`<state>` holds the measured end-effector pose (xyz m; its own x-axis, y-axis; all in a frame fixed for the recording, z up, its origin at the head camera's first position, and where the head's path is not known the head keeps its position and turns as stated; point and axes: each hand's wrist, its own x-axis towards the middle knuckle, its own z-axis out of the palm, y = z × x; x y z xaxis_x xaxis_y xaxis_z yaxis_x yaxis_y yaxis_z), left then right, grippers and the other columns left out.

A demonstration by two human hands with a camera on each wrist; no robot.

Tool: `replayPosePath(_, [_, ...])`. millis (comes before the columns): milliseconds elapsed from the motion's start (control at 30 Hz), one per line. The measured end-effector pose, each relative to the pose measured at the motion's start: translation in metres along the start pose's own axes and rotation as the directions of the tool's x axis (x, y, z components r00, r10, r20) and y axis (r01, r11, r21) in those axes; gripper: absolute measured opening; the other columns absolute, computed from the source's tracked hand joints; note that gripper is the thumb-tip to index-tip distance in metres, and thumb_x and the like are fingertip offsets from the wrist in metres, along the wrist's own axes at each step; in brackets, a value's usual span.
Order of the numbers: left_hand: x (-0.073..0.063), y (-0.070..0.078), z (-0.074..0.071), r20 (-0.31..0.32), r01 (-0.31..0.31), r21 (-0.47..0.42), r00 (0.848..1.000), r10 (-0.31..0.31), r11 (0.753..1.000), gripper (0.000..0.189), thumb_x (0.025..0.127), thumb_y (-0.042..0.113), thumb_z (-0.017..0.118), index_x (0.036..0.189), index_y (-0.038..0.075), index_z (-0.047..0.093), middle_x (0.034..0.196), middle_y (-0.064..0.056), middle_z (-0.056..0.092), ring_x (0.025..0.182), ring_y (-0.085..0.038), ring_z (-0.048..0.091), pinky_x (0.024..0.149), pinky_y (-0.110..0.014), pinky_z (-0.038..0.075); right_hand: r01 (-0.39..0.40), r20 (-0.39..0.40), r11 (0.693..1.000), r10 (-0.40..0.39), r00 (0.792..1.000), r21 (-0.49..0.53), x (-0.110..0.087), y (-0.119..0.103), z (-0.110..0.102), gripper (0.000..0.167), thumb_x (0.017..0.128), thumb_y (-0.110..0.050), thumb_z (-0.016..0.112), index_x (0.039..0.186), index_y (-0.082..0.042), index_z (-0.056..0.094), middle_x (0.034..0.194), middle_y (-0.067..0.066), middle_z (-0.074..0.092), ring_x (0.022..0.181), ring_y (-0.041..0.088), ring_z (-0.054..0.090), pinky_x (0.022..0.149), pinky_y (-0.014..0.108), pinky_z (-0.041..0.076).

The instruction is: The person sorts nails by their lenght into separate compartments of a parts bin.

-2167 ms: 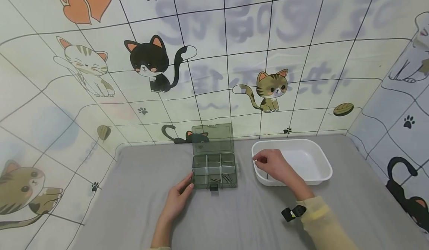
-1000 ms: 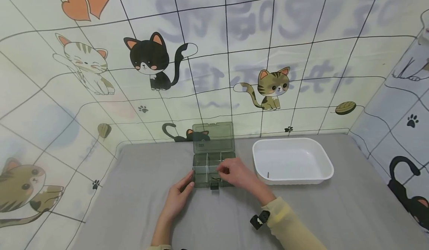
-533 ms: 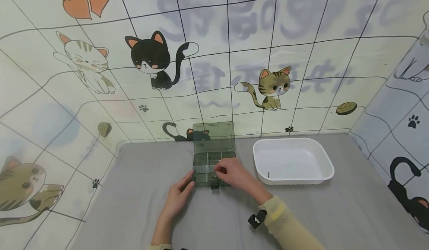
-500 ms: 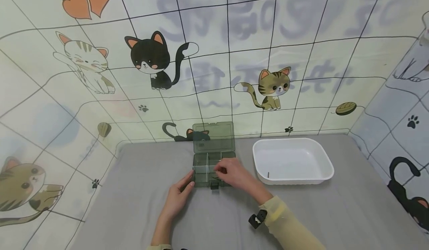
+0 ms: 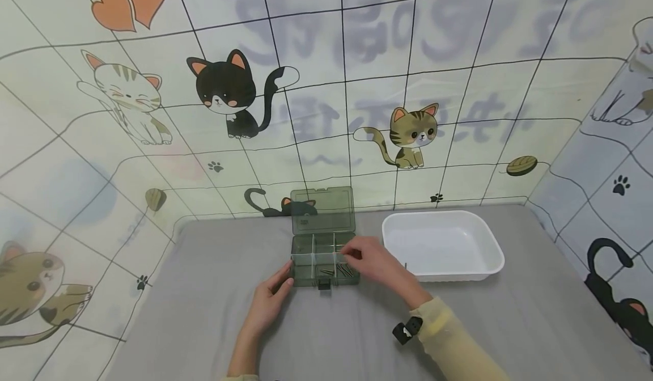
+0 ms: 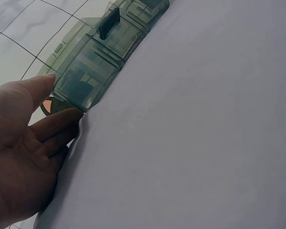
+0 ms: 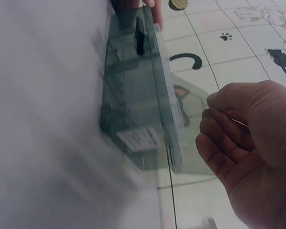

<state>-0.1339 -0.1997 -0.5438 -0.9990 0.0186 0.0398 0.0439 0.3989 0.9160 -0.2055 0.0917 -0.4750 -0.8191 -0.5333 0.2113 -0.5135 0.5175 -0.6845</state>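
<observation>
A green see-through compartment box point(image 5: 304, 282) lies on the grey cloth with its lid point(image 5: 322, 210) raised at the back. Small metal screws point(image 5: 346, 270) lie in its front middle and front right compartments. My left hand point(image 5: 267, 304) rests against the box's left end, thumb and fingers extended in the left wrist view. At the right end, my right hand point(image 5: 374, 261) hovers with loosely bent fingers point(image 7: 214, 143); nothing shows between its fingertips. A white plastic tray point(image 5: 451, 245) stands to the right, holding one thin upright-looking piece point(image 5: 406, 266) near its front left.
Grey cloth point(image 5: 204, 290) covers the table, wrinkled in places. Behind it and at both sides hangs a cat-printed sheet point(image 5: 316, 114). The open lid stands close to that back sheet. A black strap device point(image 5: 407, 330) sits on my right wrist.
My right hand went from the tray's left edge to the box's front compartments, lingered there, then lifted slightly rightward, uncovering the screws. The left hand stayed at the box's left end.
</observation>
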Motion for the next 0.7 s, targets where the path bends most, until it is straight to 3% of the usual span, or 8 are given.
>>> replayPosePath(333, [0.000,0.001,0.000,0.001,0.010,-0.002,1.000,-0.010,1.000,0.046,0.103,0.024,0.065,0.148,0.016,0.058,0.147,-0.007,0.057,0.141,-0.028,0.047,0.113,-0.049,0.039,-0.018,-0.118,1.000,0.016,0.993,-0.022,-0.017,0.021,-0.028,0.015,0.093,0.002,0.069,0.104,-0.003,0.078,0.096,0.003,0.073,0.083,0.012,0.063,0.071,0.029,0.055])
replayPosePath(500, [0.000,0.001,-0.001,0.003,0.011,-0.005,1.000,-0.011,1.000,0.046,0.103,0.024,0.065,0.148,0.017,0.058,0.148,-0.007,0.056,0.141,-0.027,0.047,0.114,-0.048,0.039,-0.045,-0.167,0.998,0.037,0.985,-0.041,-0.029,0.036,-0.045,0.016,0.093,0.003,0.069,0.105,-0.003,0.078,0.090,0.001,0.070,0.079,0.013,0.062,0.070,0.030,0.054])
replayPosePath(700, [0.000,0.000,-0.001,0.004,0.020,0.002,1.000,-0.020,1.000,0.047,0.103,0.027,0.065,0.148,0.020,0.058,0.147,-0.006,0.057,0.141,-0.027,0.046,0.114,-0.049,0.038,-0.142,-0.152,0.988,0.132,0.979,-0.058,-0.043,0.055,-0.062,0.014,0.092,0.000,0.071,0.105,-0.003,0.077,0.091,0.001,0.071,0.080,0.014,0.062,0.071,0.032,0.054])
